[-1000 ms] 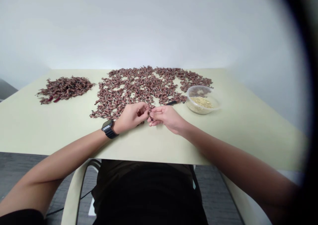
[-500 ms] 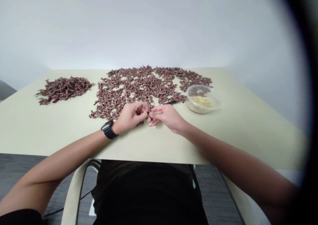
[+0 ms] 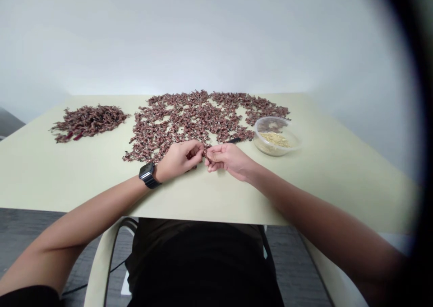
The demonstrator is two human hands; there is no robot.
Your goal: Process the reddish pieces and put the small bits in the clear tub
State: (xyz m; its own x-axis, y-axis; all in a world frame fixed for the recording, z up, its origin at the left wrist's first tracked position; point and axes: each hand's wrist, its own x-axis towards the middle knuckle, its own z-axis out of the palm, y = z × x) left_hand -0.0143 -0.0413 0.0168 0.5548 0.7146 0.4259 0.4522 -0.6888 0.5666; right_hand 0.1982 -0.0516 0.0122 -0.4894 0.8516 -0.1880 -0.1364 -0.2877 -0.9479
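Note:
My left hand [image 3: 181,159], with a dark watch [image 3: 148,175] on its wrist, and my right hand [image 3: 226,158] meet fingertip to fingertip at the near edge of a wide spread of small dark red dried pieces [image 3: 189,117]. Both hands are closed in a pinch on one small dark red piece [image 3: 204,154] held between them. It is too small to make out in detail. A clear plastic tub [image 3: 275,137] with pale yellowish seeds in it stands just right of my right hand.
A separate heap of the dark red pieces [image 3: 88,121] lies at the far left of the pale green table [image 3: 338,176]. A thin dark object [image 3: 233,140] rests beside the spread near the tub. A white wall rises behind the table.
My right fingers have curled tighter on the small piece and shifted slightly right. My left hand stays in place, still pinching.

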